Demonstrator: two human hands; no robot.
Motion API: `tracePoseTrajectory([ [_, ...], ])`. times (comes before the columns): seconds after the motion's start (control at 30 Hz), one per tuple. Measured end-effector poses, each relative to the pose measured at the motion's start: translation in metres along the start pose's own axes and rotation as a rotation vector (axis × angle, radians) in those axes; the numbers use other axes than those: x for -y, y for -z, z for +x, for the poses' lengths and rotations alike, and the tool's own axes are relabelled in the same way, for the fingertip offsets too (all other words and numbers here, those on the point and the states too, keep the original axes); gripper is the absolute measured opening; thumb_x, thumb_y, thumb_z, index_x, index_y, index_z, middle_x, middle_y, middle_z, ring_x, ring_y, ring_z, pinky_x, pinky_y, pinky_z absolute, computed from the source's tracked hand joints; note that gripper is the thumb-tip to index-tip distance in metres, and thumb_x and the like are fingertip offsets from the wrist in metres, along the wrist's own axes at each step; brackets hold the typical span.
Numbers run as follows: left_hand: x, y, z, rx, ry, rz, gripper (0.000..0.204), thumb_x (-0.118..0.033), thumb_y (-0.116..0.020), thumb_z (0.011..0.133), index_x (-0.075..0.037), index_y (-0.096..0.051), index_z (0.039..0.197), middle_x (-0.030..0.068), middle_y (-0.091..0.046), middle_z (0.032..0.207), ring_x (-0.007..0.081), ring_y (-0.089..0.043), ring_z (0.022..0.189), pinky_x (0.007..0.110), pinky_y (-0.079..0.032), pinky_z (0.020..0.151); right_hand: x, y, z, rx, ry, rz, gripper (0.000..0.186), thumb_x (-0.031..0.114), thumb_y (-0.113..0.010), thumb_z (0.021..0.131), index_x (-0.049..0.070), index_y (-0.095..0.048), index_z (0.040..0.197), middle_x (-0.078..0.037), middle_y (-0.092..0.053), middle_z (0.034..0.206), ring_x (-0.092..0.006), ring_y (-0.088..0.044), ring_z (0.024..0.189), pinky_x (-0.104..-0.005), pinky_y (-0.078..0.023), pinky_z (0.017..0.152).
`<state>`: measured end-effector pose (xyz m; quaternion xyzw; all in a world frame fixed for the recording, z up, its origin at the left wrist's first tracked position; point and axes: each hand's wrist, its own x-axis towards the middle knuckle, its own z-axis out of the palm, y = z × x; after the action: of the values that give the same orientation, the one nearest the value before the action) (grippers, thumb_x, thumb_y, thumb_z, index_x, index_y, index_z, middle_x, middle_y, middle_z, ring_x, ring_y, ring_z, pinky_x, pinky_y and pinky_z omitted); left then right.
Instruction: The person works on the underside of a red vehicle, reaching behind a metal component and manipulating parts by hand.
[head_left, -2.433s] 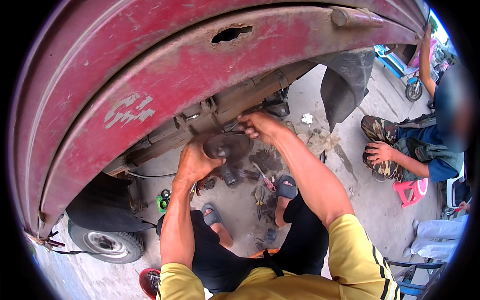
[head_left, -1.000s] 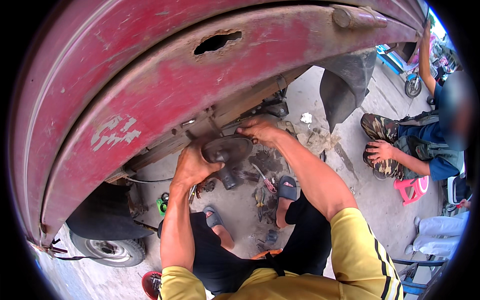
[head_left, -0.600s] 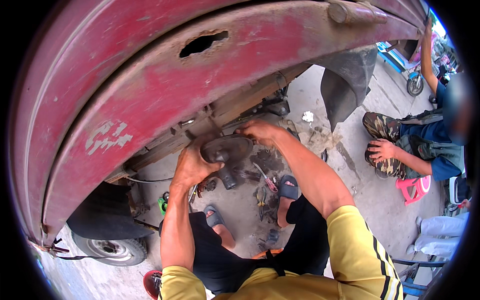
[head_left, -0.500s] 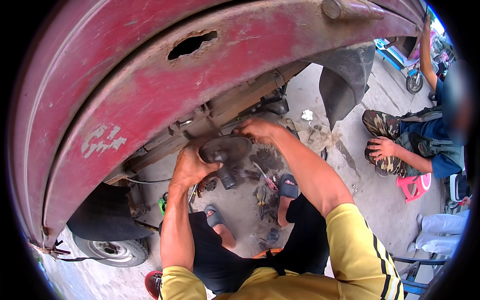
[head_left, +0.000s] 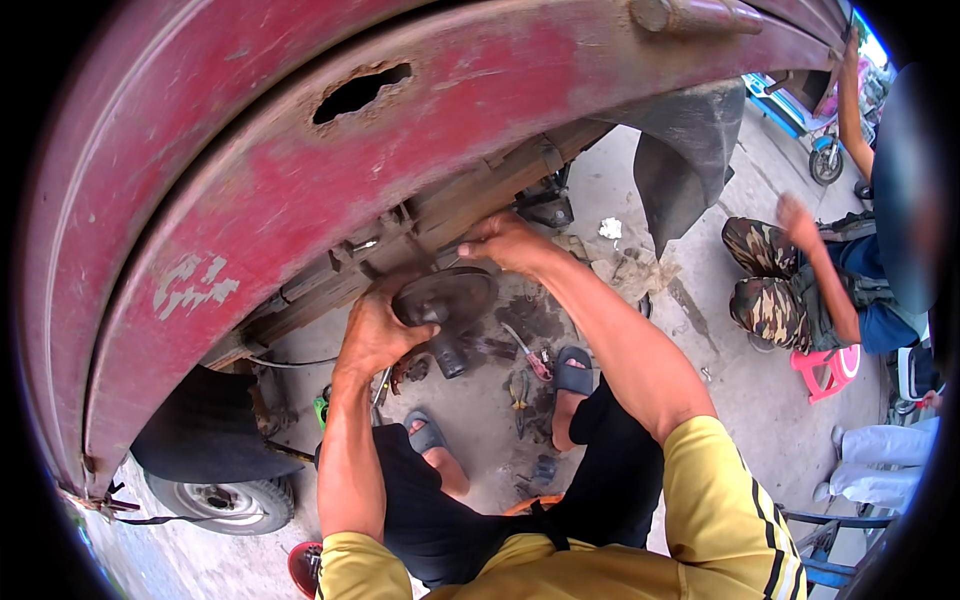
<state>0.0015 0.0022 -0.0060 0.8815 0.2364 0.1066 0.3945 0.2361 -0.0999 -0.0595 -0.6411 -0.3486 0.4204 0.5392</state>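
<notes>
My left hand (head_left: pixel 375 335) grips the near left rim of a dark round metal disc (head_left: pixel 470 298), its thumb lying across the face. A short dark cylindrical stub (head_left: pixel 449 355) sticks out of the disc toward me. Just beyond the disc's far edge is my right hand (head_left: pixel 503 243), raised beside the rusty underbody beam (head_left: pixel 460 205), its thumb and bent fingers apart with nothing visible between them. Above both hands hangs the worn red vehicle body panel (head_left: pixel 420 140), which has a rusted hole in it.
Pliers (head_left: pixel 520 388) and a red-handled tool (head_left: pixel 538 365) lie on the stained ground between my feet. A wheel (head_left: pixel 225 503) stands at lower left and a black mudguard (head_left: pixel 690 150) hangs at far right. Another person in camouflage trousers (head_left: pixel 765 305) sits at right near a pink stool (head_left: pixel 828 372).
My right hand has come off the disc's far rim and moved slightly up and left. My left hand keeps its grip. The other person's hand has lifted off their knee.
</notes>
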Motion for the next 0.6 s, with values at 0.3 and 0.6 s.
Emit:
tracePoseTrajectory([
  [0.3, -0.008, 0.0, 0.006, 0.059, -0.002, -0.05, 0.066, -0.015, -0.086, 0.062, 0.001, -0.066, 0.122, 0.018, -0.07, 0.112, 0.0281, -0.069, 0.102, 0.038, -0.053, 0.091, 0.014, -0.003, -0.013, -0.105, 0.112, -0.221, 0.034, 0.015, -0.08, 0.083, 0.001, -0.073, 0.112, -0.014, -0.075, 0.111, -0.0245, -0.068, 0.106, -0.0348, -0.05, 0.097],
  [0.6, -0.014, -0.003, 0.008, 0.07, 0.009, -0.115, 0.065, -0.001, -0.086, 0.06, 0.005, -0.06, 0.12, 0.0144, -0.071, 0.109, 0.0217, -0.067, 0.1, 0.035, -0.053, 0.092, 0.02, -0.006, -0.024, -0.184, 0.166, -0.276, 0.044, 0.028, -0.081, 0.083, 0.001, -0.07, 0.116, -0.019, -0.072, 0.112, -0.0312, -0.067, 0.104, -0.0394, -0.051, 0.092],
])
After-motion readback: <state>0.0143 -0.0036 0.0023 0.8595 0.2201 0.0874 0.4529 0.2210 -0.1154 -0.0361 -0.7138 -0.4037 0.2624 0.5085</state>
